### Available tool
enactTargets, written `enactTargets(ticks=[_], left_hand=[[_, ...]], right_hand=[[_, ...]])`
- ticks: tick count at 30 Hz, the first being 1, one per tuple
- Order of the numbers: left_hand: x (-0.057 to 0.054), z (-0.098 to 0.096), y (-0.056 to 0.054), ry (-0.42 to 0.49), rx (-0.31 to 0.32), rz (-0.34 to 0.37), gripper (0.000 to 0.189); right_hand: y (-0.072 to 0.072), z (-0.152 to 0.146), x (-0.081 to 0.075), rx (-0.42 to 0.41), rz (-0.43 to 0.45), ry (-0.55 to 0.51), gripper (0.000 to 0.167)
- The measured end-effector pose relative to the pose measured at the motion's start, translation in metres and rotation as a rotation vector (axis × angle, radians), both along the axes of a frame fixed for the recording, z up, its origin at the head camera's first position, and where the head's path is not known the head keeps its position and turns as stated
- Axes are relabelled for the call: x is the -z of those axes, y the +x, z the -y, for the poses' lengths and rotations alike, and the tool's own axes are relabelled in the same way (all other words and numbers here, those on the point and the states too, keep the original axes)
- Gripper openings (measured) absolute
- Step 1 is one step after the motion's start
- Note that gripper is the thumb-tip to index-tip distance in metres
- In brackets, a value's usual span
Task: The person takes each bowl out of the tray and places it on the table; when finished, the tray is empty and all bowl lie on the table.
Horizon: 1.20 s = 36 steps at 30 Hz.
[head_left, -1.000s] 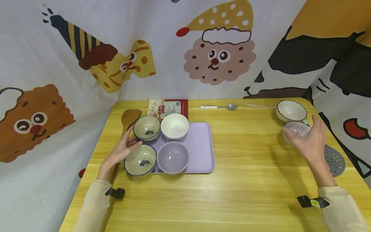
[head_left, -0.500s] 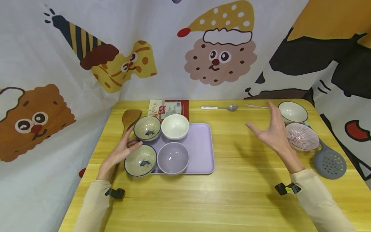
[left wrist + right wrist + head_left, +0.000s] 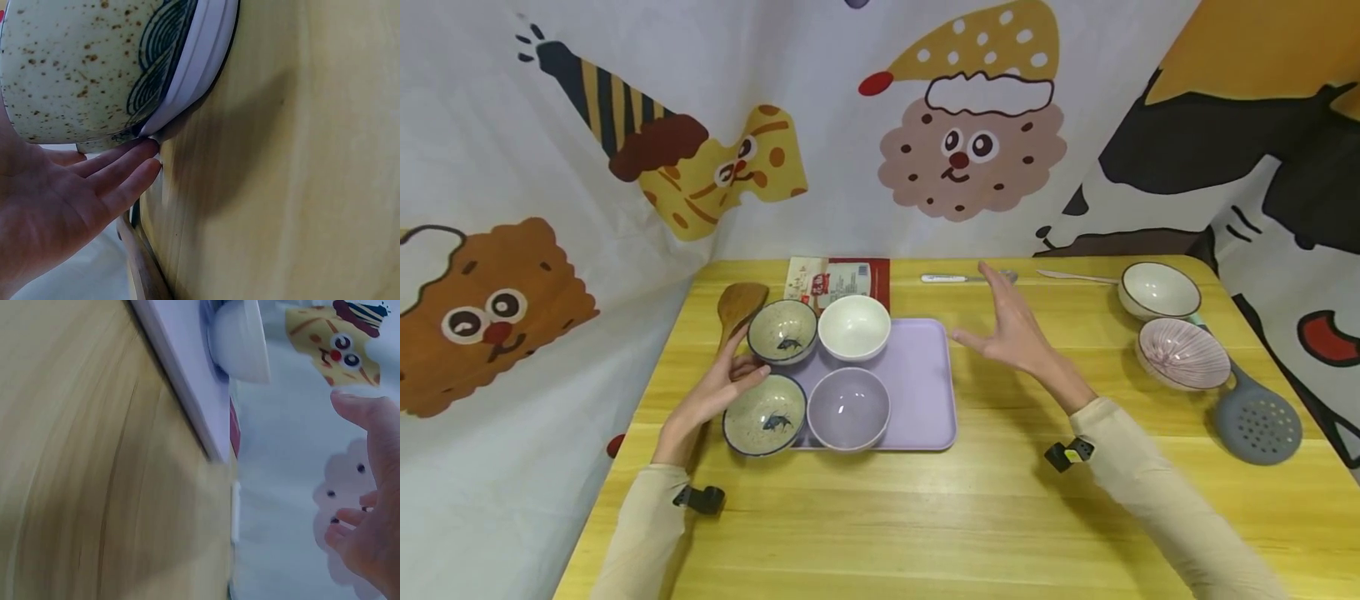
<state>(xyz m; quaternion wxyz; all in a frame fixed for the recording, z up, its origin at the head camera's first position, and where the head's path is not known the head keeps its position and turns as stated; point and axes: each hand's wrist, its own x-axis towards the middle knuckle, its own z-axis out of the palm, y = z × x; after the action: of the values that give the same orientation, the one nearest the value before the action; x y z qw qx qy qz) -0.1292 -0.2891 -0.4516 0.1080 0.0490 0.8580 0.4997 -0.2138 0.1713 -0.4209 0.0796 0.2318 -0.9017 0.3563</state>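
Observation:
My left hand (image 3: 718, 392) rests beside two speckled bowls with blue rims, the rear one (image 3: 781, 325) and the front one (image 3: 752, 421). In the left wrist view its fingers (image 3: 128, 172) extend fairly straight at the base of a speckled bowl (image 3: 69, 69). Both bowls sit at the left side of a lilac tray (image 3: 925, 383), beside a white bowl (image 3: 854, 323) and a lilac bowl (image 3: 848, 404). My right hand (image 3: 1018, 333) hovers right of the tray, thumb and fingers spread, holding nothing. The right wrist view shows the hand (image 3: 375, 500) apart from the tray.
A striped pink bowl (image 3: 1182, 354), a dark-rimmed white bowl (image 3: 1160, 290) and a grey skimmer (image 3: 1258, 421) lie at the right. Along the back are a spoon (image 3: 947, 278), a thin knife-like utensil (image 3: 1075, 276) and a packet (image 3: 838, 282). A wooden spatula (image 3: 741, 304) lies left.
My right hand has left the striped pink bowl and moved left to near the tray. The striped bowl stays in front of the dark-rimmed white one. The left hand keeps its place.

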Motion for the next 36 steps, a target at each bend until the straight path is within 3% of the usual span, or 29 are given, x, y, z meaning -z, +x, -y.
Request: enactTargets(ticks=[7,15,28,36], left_hand=[[0.002,0.0,-0.001,0.002,-0.007,0.004,0.094],[0.0,-0.001,0.001,0.008,-0.007,0.01,0.094],[0.0,-0.004,-0.001,0.004,-0.003,-0.022,0.091],[0.004,0.0,-0.002,0.023,-0.004,-0.012,0.092]], right_hand=[[-0.01,0.047,0.014,-0.103,0.146,0.04,0.122],[-0.017,0.083,0.026,-0.203,0.24,0.008,0.125],[-0.026,0.114,0.04,-0.298,0.331,-0.015,0.13],[-0.033,0.126,0.048,-0.417,0.316,-0.16,0.122]])
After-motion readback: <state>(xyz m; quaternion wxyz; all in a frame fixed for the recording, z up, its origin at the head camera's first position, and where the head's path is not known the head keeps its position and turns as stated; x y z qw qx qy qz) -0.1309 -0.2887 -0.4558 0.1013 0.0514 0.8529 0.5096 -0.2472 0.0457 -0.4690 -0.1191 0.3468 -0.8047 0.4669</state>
